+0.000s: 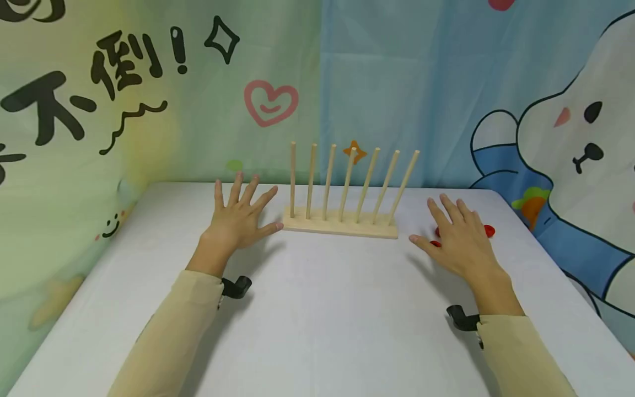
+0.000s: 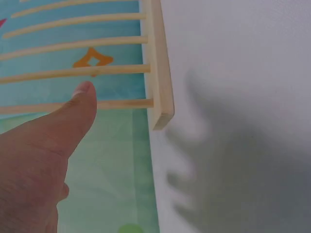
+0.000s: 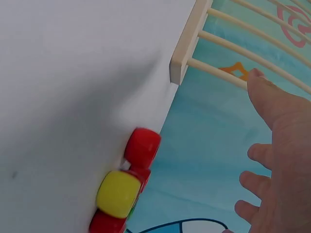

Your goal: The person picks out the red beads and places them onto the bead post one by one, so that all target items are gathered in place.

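Note:
A pale wooden peg stand point(image 1: 342, 225), a flat base with several upright rods, stands at the back of the white table. My left hand point(image 1: 235, 223) hovers beside its left end, fingers spread and holding nothing; in the head view the thumb tip overlaps the base's corner. To the right of the stand, my right hand point(image 1: 463, 242) is held over the table, also spread and holding nothing. Beneath and behind it lie red beads point(image 1: 489, 231), largely hidden in the head view. The right wrist view shows a yellow bead point(image 3: 118, 194) beside a red bead point(image 3: 142, 148), with a bit of green behind.
The white table point(image 1: 317, 331) reaches back to a printed cloth backdrop point(image 1: 377, 82) with a cartoon animal, a heart and dark lettering. A black wrist mount point(image 1: 237, 287) sits at the left cuff, another black mount point(image 1: 462, 318) at the right cuff.

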### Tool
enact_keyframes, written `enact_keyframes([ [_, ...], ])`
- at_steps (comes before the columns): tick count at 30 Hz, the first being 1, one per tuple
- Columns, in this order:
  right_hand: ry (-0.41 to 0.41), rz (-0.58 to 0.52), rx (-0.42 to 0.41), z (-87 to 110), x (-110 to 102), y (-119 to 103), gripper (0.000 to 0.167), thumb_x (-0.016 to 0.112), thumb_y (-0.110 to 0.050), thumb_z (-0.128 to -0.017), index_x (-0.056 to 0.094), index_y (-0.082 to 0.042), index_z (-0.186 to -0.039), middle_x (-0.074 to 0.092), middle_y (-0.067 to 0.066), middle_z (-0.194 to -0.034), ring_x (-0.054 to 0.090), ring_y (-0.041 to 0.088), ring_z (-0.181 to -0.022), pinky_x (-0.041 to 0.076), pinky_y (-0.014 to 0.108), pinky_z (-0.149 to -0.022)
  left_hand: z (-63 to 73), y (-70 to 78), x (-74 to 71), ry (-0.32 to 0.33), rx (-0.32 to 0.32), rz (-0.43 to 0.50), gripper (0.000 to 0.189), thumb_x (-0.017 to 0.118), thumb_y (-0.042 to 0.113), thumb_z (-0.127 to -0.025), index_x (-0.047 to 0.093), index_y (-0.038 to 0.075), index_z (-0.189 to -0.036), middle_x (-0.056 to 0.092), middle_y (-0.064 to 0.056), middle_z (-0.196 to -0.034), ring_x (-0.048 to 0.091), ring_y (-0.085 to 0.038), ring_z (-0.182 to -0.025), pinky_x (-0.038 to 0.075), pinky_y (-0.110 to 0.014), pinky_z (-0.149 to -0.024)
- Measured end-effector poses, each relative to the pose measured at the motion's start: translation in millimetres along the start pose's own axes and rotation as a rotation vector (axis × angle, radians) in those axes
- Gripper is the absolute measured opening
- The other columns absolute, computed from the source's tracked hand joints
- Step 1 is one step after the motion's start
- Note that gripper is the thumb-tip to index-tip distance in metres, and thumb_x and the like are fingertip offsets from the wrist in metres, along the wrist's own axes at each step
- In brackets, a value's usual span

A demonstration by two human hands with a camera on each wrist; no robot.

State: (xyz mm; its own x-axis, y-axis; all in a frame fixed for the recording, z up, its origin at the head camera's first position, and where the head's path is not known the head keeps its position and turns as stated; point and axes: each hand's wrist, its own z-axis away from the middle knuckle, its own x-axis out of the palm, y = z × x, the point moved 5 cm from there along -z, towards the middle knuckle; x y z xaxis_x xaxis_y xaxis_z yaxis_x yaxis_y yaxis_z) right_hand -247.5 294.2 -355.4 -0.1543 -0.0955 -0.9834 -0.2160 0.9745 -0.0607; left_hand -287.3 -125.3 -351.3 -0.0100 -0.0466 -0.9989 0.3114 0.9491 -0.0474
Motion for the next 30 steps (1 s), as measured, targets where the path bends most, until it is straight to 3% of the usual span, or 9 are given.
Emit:
enact_keyframes([
  [12,0.02,-0.019,0.025,10.1,5.7,13.4,0.094,0.055,-0.067,-0.089,0.027,-0.007,-0.155,0.019,0.025,-0.159,0.014,0.054,-0.141,0.009,0.07,-0.109,-7.7,-2.2,18.7,-0.027,0.006,0.057,0.086,0.036,0.079,-0.089,0.009,0.037,-0.158,-0.012,-0.005,-0.165,-0.031,-0.032,-0.143,-0.022,-0.064,-0.105],
  [21,-0.08,-0.057,0.001,13.7,15.2,12.4,0.093,0.056,-0.065,-0.089,0.026,-0.006,-0.155,0.023,0.027,-0.156,0.02,0.053,-0.138,0.016,0.073,-0.105,-12.1,-2.4,27.5,-0.047,0.02,0.166,0.082,0.042,0.074,-0.09,0.018,0.034,-0.157,0.003,-0.008,-0.165,-0.009,-0.037,-0.149,-0.007,-0.067,-0.11],
  [25,-0.06,-0.109,-0.022,17.4,16.8,16.1,0.09,0.058,-0.062,-0.09,0.028,-0.006,-0.154,0.026,0.027,-0.154,0.022,0.052,-0.137,0.02,0.074,-0.102,-13.4,1.0,29.5,-0.065,0.017,0.149,0.08,0.044,0.072,-0.091,0.021,0.032,-0.157,0.007,-0.009,-0.164,-0.004,-0.038,-0.149,-0.005,-0.067,-0.111],
  [30,-0.009,-0.174,-0.064,26.8,16.6,26.9,0.084,0.065,-0.052,-0.09,0.033,-0.005,-0.152,0.032,0.029,-0.15,0.026,0.053,-0.134,0.024,0.075,-0.098,-17.1,8.3,35.4,-0.114,0.006,0.138,0.079,0.043,0.071,-0.092,0.021,0.032,-0.157,0.006,-0.009,-0.164,-0.006,-0.037,-0.149,-0.006,-0.066,-0.111],
])
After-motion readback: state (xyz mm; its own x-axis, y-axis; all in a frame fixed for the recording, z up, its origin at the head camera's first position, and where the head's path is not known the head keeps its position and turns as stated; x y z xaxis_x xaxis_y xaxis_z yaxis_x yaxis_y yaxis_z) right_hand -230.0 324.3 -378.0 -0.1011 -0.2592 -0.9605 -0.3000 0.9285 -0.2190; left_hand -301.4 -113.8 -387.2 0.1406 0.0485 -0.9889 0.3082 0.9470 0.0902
